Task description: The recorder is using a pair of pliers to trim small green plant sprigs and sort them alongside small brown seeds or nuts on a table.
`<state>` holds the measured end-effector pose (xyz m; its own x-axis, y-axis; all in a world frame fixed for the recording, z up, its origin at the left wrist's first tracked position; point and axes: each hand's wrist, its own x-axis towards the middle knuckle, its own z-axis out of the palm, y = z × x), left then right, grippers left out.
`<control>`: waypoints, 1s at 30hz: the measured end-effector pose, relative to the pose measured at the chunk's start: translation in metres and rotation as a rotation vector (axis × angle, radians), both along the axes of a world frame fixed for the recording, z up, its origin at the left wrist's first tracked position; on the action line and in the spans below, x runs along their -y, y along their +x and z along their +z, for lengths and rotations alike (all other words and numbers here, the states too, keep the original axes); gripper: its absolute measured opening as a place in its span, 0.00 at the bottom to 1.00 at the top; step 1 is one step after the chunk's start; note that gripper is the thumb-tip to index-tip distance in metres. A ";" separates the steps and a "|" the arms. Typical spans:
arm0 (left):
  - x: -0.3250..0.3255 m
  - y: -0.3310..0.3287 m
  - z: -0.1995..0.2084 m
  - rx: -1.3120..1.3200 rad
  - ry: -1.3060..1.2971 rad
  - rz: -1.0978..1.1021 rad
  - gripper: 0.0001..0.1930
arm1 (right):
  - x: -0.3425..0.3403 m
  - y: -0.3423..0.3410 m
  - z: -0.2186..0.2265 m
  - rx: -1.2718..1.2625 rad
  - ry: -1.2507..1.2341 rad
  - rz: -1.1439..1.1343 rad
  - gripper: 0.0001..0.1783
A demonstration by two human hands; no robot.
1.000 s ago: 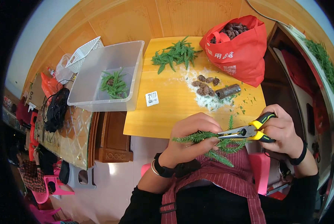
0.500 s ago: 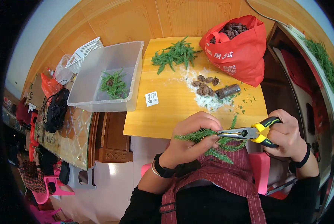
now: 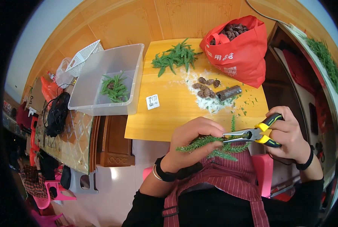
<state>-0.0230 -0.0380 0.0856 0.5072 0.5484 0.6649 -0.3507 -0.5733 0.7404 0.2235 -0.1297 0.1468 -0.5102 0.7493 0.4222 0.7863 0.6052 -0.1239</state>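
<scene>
While pinecones point(image 3: 234, 30) in bag point(image 3: 238, 56), greenery point(image 3: 118, 89) in tub point(image 3: 85, 89)—grips closed: left point(image 3: 188, 140), sprig point(image 3: 234, 148); right point(image 3: 290, 137), pliers point(image 3: 255, 134).

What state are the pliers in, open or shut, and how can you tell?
Open: the pliers, held in the right hand, show a gap between their metal tips, near the green sprig in the left hand.

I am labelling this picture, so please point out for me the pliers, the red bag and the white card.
Pliers point(image 3: 256, 134): head view, on the metal joint.
Red bag point(image 3: 241, 55): head view, on its front.
White card point(image 3: 152, 101): head view, on its face.
</scene>
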 end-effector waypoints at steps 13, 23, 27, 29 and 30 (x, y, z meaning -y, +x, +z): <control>0.000 -0.002 -0.001 0.031 -0.044 -0.063 0.09 | -0.006 0.004 0.001 0.080 0.102 0.054 0.11; -0.001 0.000 -0.004 0.057 -0.075 -0.061 0.07 | -0.001 0.005 0.002 0.119 0.107 0.089 0.13; 0.000 0.002 -0.005 0.049 -0.003 -0.017 0.08 | -0.001 0.004 0.000 0.083 0.065 0.062 0.11; 0.000 0.002 -0.006 0.047 0.015 0.008 0.09 | -0.003 0.001 -0.004 0.028 0.038 0.054 0.10; -0.002 0.002 -0.006 0.036 0.100 0.049 0.10 | -0.003 0.001 -0.006 0.016 0.052 0.014 0.10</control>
